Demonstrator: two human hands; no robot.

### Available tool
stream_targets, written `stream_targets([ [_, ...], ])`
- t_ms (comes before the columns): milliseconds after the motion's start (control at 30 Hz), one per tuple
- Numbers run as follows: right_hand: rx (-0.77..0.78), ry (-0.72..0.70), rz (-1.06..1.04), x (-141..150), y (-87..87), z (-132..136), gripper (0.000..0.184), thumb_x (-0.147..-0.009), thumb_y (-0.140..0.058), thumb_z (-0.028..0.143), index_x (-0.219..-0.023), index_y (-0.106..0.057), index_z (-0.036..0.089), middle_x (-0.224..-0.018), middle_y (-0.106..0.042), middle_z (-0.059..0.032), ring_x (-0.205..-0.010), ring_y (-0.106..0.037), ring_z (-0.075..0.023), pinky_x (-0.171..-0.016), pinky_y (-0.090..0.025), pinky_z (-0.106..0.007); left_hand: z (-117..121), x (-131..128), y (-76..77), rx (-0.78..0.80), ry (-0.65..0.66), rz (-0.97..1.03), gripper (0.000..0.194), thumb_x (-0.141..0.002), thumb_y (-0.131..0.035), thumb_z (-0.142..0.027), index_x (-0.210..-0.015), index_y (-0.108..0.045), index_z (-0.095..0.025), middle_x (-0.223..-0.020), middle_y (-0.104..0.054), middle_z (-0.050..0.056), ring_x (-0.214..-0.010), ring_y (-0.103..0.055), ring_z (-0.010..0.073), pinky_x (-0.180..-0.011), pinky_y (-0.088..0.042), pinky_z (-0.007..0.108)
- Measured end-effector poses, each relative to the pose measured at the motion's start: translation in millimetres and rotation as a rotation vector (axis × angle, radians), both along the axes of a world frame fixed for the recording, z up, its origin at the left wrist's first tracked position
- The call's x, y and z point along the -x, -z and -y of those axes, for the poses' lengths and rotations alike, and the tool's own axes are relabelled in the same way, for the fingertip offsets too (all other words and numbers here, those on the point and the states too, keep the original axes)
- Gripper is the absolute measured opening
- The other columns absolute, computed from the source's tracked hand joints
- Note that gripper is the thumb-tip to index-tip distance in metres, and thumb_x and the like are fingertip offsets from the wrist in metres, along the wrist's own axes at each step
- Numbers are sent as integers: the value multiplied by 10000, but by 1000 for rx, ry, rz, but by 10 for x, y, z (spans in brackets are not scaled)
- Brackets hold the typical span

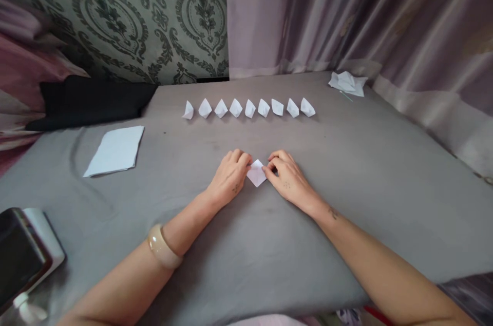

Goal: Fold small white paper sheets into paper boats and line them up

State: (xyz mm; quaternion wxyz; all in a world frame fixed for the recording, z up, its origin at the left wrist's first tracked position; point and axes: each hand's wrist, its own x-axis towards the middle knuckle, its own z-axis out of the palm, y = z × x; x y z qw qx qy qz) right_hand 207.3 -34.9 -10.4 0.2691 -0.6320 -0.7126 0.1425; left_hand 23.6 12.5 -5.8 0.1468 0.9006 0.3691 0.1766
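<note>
A small folded paper (257, 174), white and diamond-shaped, lies between my hands at the middle of the grey-covered table. My left hand (231, 174) has its fingers curled on the paper's left corner. At the right corner, my right hand (287, 177) pinches the edge between thumb and fingers. Faint crease lines show on the paper. Beyond my hands, several folded white paper pieces (236, 108) stand in a row across the table.
To the left lies a stack of white paper sheets (115, 151), with a black cloth (96, 100) behind it. A dark-screened device (23, 254) sits at the near left edge. Crumpled white paper (346, 82) rests at the far right, by the curtain (308, 13).
</note>
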Motion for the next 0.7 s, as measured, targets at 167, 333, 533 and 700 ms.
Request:
stream_targets([
  [167, 3, -44, -52, -153, -2, -9, 99, -859, -520, 219, -765, -546, 209, -954, -591, -61, -867, -578, -186, -787, -479, -329, 20, 34, -33, -67, 244, -100, 337, -906, -287, -64, -1064, -563, -173, -1010, -576, 87, -870, -472, 206, -810, -415, 318],
  [333, -76, 63, -184, -234, -15, 80, 200, -873, -434, 152, -934, -608, 230, -933, -649, -20, -854, -613, -159, -791, -483, -297, 47, 49, -65, -91, 241, -153, 359, -913, -272, -62, -1027, -598, -161, -980, -587, 88, -887, -490, 209, -795, -421, 309],
  [533, -141, -141, -100, 13, -62, 246, 388, -887, -329, 54, -1120, -585, 231, -1083, -642, -54, -1012, -587, -196, -897, -474, -357, 68, 48, -75, -146, 259, -187, 349, -937, -273, -99, -1023, -608, -144, -940, -583, 86, -859, -479, 203, -789, -429, 309],
  [700, -72, -190, 161, 129, -104, 344, 394, -890, -329, 28, -1192, -546, 159, -1070, -631, -96, -976, -555, -226, -850, -486, -370, 92, 63, -102, -177, 240, -247, 319, -936, -317, -124, -1045, -616, -151, -913, -575, 76, -846, -486, 199, -757, -430, 311],
])
